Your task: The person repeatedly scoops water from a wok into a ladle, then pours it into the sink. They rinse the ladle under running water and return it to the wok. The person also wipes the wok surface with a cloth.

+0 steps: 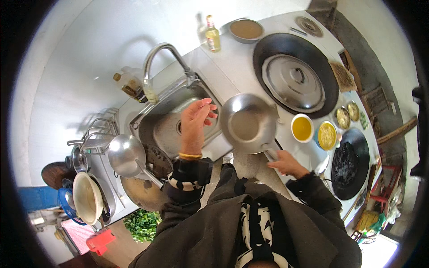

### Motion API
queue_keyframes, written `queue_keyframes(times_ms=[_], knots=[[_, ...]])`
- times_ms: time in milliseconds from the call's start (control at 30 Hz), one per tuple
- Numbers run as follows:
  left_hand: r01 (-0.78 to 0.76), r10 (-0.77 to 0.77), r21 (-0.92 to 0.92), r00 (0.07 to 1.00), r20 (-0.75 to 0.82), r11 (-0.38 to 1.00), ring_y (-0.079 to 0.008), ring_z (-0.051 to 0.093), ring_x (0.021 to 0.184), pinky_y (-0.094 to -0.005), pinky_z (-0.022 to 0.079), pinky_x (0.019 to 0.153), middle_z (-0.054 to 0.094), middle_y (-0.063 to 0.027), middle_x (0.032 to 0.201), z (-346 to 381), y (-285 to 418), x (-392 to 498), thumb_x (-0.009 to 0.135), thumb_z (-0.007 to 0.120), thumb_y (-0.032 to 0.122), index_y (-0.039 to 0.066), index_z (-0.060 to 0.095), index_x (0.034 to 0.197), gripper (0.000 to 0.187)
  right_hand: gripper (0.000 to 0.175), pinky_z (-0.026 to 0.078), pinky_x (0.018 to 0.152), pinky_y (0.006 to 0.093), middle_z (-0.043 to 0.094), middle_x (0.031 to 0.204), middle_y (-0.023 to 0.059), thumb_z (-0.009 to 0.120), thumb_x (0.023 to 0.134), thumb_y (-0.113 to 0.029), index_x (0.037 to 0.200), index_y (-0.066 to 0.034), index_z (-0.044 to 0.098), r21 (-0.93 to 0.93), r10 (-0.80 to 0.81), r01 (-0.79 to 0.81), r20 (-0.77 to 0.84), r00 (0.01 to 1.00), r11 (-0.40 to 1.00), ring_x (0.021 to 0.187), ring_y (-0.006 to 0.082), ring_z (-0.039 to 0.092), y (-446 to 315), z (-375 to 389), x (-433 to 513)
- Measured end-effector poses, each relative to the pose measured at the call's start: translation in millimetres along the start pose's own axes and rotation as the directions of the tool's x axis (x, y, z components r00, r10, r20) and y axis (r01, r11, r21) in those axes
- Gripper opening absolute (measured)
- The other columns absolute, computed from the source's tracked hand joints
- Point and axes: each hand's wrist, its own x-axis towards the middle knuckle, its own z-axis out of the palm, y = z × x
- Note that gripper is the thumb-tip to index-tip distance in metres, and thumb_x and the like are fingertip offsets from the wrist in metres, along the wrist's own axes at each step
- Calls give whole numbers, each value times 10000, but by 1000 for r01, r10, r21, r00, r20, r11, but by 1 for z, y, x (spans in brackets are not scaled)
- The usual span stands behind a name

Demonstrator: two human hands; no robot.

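Note:
My right hand [289, 164] grips the handle of a round stainless-steel scoop [246, 122]. Its shiny bowl hangs over the gap between the sink and the stove counter. Bent at the wrist, my left hand [197, 119] hovers over the right part of the steel sink [161, 137]. Its fingers are loosely curled and nothing shows in them. A curved chrome faucet [164, 47] arches above the sink's back edge. Whether the scoop holds liquid, I cannot tell.
A large black wok [261, 63] contains a metal lid [293, 83]. Close to the scoop stand a bowl of yellow liquid [301, 129] and another yellow-filled bowl [327, 135]. A second wok [360, 160] holds dark contents. Leftward are another steel scoop [127, 155] and a pale basin [87, 198].

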Motion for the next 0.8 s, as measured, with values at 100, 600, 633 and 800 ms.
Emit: queue_keyframes(times_ms=[100, 600, 633, 800], knots=[[38, -24, 119, 992, -121, 992, -138, 658, 818, -267, 514, 698, 713, -76, 1089, -19, -28, 48, 986, 624, 191, -7, 632, 1273, 348, 340, 465, 462, 364, 633, 753, 135, 759, 827, -249, 915, 51, 625, -251, 89, -47, 156, 984, 967, 548, 189, 602, -41, 46, 78], [-132, 151, 818, 987, 56, 559, -429, 537, 1256, -484, 465, 1037, 489, -219, 1455, -63, -76, 174, 897, 675, 209, -27, 505, 1368, 554, 445, 546, 817, 479, 678, 1015, 293, 765, 796, -187, 1164, 21, 626, -350, -236, 332, 288, 928, 876, 942, 433, 677, -104, 163, 215], [-117, 129, 826, 990, 54, 551, -423, 542, 1250, -482, 470, 1032, 490, -217, 1455, -64, -76, 173, 895, 677, 209, -23, 503, 1372, 558, 451, 546, 833, 472, 684, 1037, 266, 760, 805, -165, 1204, -11, 619, -282, -260, 346, 302, 917, 895, 955, 407, 678, -104, 164, 218], [-66, 88, 842, 996, 22, 535, -409, 560, 1226, -473, 491, 1014, 488, -191, 1474, -66, -75, 160, 890, 682, 206, -3, 490, 1389, 575, 471, 495, 985, 426, 674, 1215, 178, 749, 838, -119, 1287, -66, 616, -250, -616, 684, 301, 728, 685, 1114, 357, 634, -123, 164, 220]])
